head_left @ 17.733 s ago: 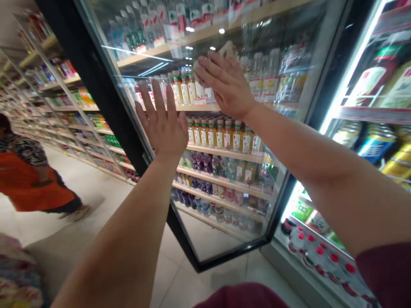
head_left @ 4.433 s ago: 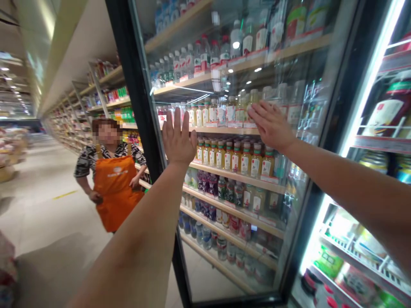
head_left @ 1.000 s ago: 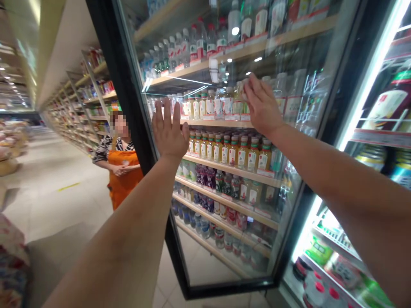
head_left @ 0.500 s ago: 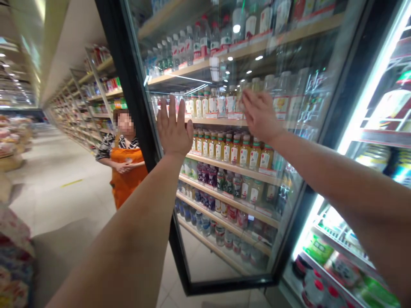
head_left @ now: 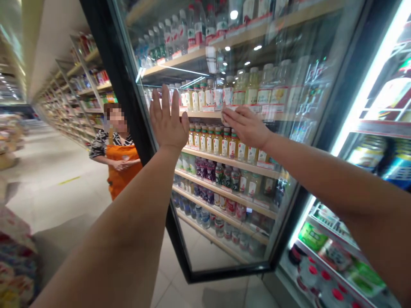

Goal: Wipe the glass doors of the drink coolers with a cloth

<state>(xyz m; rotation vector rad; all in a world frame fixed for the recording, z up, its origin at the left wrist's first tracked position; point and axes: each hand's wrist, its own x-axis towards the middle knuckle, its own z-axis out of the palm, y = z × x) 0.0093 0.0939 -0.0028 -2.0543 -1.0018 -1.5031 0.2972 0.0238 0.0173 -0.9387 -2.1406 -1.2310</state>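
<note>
The glass door [head_left: 229,273] of a lit cooler stands swung open in its black frame. My left hand [head_left: 169,126] is spread with the palm toward the glass near the door's free edge, apparently resting on it. Farther right, my right hand [head_left: 248,124] has its fingers together, pressing a small pale wad [head_left: 224,116] to the pane. Whether the wad is cloth or tissue I cannot tell; the fingers cover most of it. Bottles of yellow drink [head_left: 216,142] show through the glass on shelves behind it.
A person in an orange apron [head_left: 123,164] stands just past the door's free edge, hands folded. Long store shelves [head_left: 77,85] run back on the left. At right is the cooler's lit interior, with red-capped bottles [head_left: 311,273] at the bottom. Colourful packages [head_left: 17,256] lie near at lower left.
My right hand has slid left and down across the glass with the pale wad. My left hand stays spread at the same part of the door; the whole view has shifted slightly.
</note>
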